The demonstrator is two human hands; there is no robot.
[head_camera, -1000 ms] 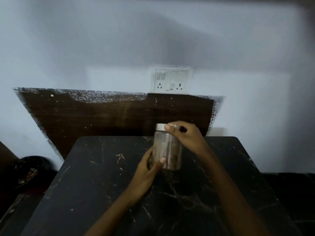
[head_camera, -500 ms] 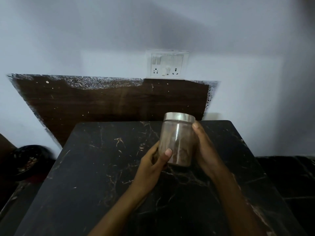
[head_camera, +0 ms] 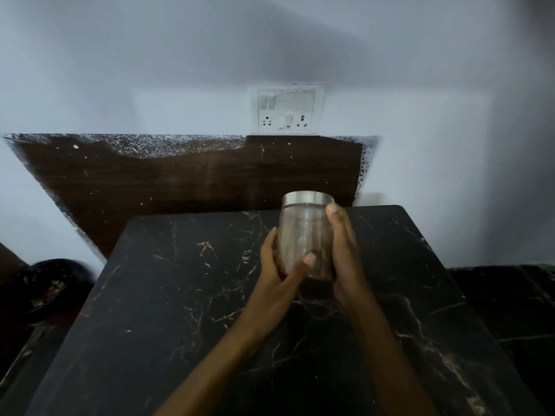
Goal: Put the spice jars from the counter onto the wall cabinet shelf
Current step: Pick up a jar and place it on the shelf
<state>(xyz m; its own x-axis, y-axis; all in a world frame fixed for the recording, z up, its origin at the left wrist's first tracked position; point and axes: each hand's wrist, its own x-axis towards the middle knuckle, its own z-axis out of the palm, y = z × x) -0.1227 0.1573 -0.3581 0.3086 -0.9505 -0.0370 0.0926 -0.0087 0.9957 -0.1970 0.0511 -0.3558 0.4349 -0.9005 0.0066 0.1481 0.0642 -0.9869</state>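
The black marble desk with pale veins (head_camera: 180,295) runs from the bottom of the view up to a straight far edge with rounded corners. Past that edge a dark brown wooden board (head_camera: 180,175) leans on the pale grey wall (head_camera: 120,70), its speckled top edge just under a white switch-and-socket plate (head_camera: 286,109). The desk's left edge slants down toward a dark round bowl (head_camera: 45,286) that sits lower and off to the side. The right edge drops to a lower black marble surface (head_camera: 504,301). The desk top lies bare to the left of the hands and in front of them, and the wall above the board is plain apart from the plate.

The clear glass spice jar with a silver metal lid (head_camera: 303,235) stands upright over the far middle of the desk, near its back edge. Whether its base touches the marble I cannot tell. The left hand (head_camera: 277,271) grips it low, with the fingers curled round the left side and the thumb (head_camera: 301,267) across the front. The right hand (head_camera: 345,256) clasps the right side, its thumb (head_camera: 333,217) pointing up to just below the lid.

The jar is a straight cylinder, and the lid is a flat, shiny band. The glass looks mostly see-through, with a dark blurred patch low inside.
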